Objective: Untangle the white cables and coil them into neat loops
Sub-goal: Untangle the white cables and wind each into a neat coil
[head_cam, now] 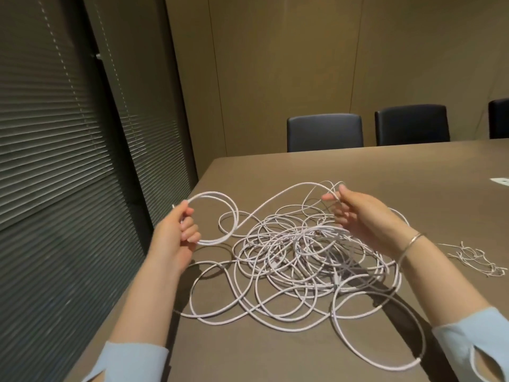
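Note:
A big tangle of white cables point(297, 255) lies on the brown table point(385, 172) in front of me. My left hand point(176, 232) grips a small round coil point(220, 219) of a few turns, held just above the table at the left of the pile. From that coil one strand arcs up and right to my right hand point(360, 213), which pinches it between thumb and forefinger above the pile's far right side. A silver bracelet sits on the right wrist. One cable end point(417, 360) lies loose near the front right.
A bundle of thin white ties point(476, 257) lies at the right of the pile. A small white object point(500, 181) rests at the far right edge. Dark chairs point(325, 132) stand behind the table. Window blinds point(68, 161) run close along the left table edge.

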A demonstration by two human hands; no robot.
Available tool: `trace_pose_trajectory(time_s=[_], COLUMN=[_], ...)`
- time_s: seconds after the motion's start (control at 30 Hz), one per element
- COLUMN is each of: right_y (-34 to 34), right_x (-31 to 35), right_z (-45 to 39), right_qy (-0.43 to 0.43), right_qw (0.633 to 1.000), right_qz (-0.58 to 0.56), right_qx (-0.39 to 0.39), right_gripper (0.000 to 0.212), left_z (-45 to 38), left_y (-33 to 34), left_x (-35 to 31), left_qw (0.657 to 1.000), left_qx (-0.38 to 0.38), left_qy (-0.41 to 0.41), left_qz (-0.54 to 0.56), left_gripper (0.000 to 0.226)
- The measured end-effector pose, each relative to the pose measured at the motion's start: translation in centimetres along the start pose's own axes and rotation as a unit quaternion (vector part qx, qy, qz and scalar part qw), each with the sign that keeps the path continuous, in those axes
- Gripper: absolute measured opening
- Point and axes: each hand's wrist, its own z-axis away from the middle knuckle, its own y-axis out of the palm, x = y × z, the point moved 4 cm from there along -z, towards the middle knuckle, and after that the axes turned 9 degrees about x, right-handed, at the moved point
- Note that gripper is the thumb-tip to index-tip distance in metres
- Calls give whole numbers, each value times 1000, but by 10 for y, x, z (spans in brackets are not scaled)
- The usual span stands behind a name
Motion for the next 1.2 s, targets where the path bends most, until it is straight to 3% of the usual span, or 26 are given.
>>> trace_pose_trajectory(time_s=[0.1, 0.23, 0.4, 0.47, 0.53, 0.7, 0.8, 0.87, 0.97, 1.07, 1.2], right_y=[21, 61, 104, 112, 117, 113, 97, 84, 62, 47, 42], right_x=[6, 6, -15, -25, -32, -37, -36, -38, -49, -58, -58], right_z=[1, 10, 14, 14, 15, 17, 18, 15, 5, -1, -1], right_qy=[-61, -116, -234, -248, -249, -278, -276, -211, -60, 50, 91], right_qw=[997, 973, 845, 792, 768, 771, 763, 791, 869, 875, 840], right_qz=[44, 200, 478, 554, 585, 570, 585, 571, 484, 474, 530], right_qx=[-36, -7, 57, 75, 73, 62, -14, -60, -83, -77, -75], right_gripper=[26, 22, 22, 25, 32, 24, 43, 67, 88, 76, 31], left_z=[1, 6, 17, 22, 24, 20, 17, 15, 15, 18, 17], left_y=[18, 39, 61, 68, 71, 68, 59, 52, 44, 37, 27], left_x=[20, 36, 50, 54, 56, 55, 46, 38, 27, 19, 13], left_qw=[998, 996, 992, 991, 987, 986, 991, 993, 992, 986, 977], left_qx=[26, 71, 112, 116, 103, 129, 122, 114, 120, 120, 136], left_qy=[-9, -30, -52, -51, -32, -19, -7, 4, 6, 4, -21], left_qz=[-50, -35, 2, -52, -118, -103, -56, -22, 49, 115, 162], left_gripper=[32, 31, 37, 42, 39, 38, 41, 42, 43, 42, 42])
